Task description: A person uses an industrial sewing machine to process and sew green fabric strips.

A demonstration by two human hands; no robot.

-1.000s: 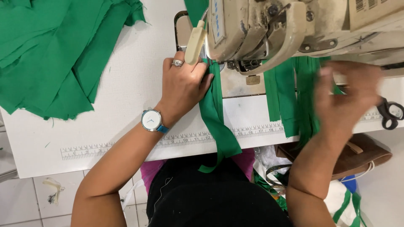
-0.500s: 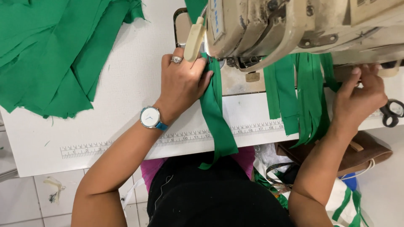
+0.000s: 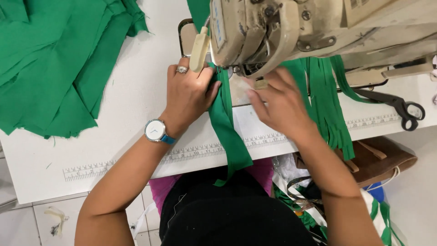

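My left hand (image 3: 189, 93), with a ring and a wristwatch, lies on the white table (image 3: 127, 118) and holds down a long green fabric strip (image 3: 226, 123) with thumb and fingers. The strip runs from under the presser foot of the beige sewing machine (image 3: 296, 32) and hangs over the table's front edge. My right hand (image 3: 278, 102) is blurred. It hovers just right of the strip, below the machine head, fingers apart and holding nothing. Several more green strips (image 3: 324, 100) hang over the edge right of that hand.
A pile of green fabric pieces (image 3: 59, 59) covers the table's left part. Black scissors (image 3: 397, 104) lie at the right, under the machine arm. A printed ruler (image 3: 191, 152) runs along the front edge. A brown bag (image 3: 382, 159) sits below right.
My right hand has come left from the hanging strips at the far right to the spot beside the needle. My left hand and the strip under it have stayed put.
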